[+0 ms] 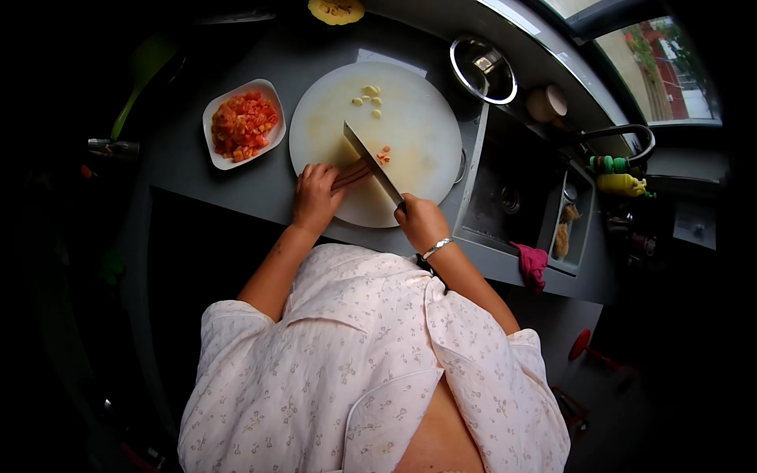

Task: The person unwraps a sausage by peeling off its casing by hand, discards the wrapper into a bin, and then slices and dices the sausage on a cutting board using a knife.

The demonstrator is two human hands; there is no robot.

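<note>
Left hand (317,193): fingers bent together, pressed on reddish-brown strips (352,175), at the board's near-left edge. Right hand (422,221): fingers clamped on the handle of a knife (371,162), near the board's near-right edge; blade across the strips, tip pointing away. Diced pieces (384,155): just right of the blade. Garlic cloves (371,100): beyond both hands' fingers. Round white board (430,130): bare room right of blade and pieces. Dish (274,142) of chopped red pieces (244,126): beyond and left of the left fingers. Sink (493,189): right of the right fingers.
</note>
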